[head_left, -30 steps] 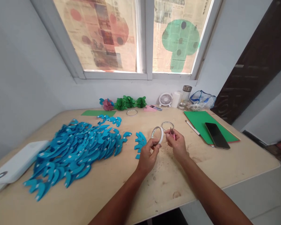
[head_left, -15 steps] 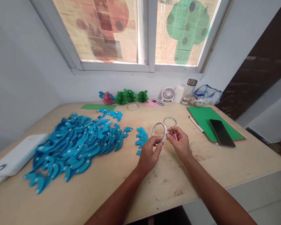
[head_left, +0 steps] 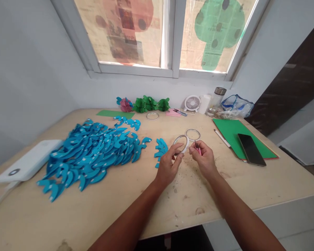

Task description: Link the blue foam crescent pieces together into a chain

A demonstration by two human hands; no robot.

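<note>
My left hand (head_left: 169, 164) is closed on the lower edge of a roll of white tape (head_left: 186, 144), which it holds tilted above the table. Just to the right, my right hand (head_left: 205, 159) grips small pink-handled scissors (head_left: 198, 147), their dark tips pointing up and away from me. A narrow gap separates the right fingertips from the roll. Left of my left hand lies a short row of blue cut-out pieces (head_left: 161, 148) with white patches. Behind both hands a thin empty tape ring (head_left: 193, 134) rests on the wood.
A large heap of blue pieces (head_left: 94, 153) covers the left of the table (head_left: 115, 209), beside a white device (head_left: 31, 158). At right, a phone (head_left: 251, 149) lies on green sheets (head_left: 225, 127) near a white pen (head_left: 222, 138). Paper ornaments (head_left: 149, 103) and a fan (head_left: 192, 103) stand behind.
My right hand has come slightly away from the tape roll, and the roll has tilted lower. The whole view has shifted a little, so the table items appear farther right.
</note>
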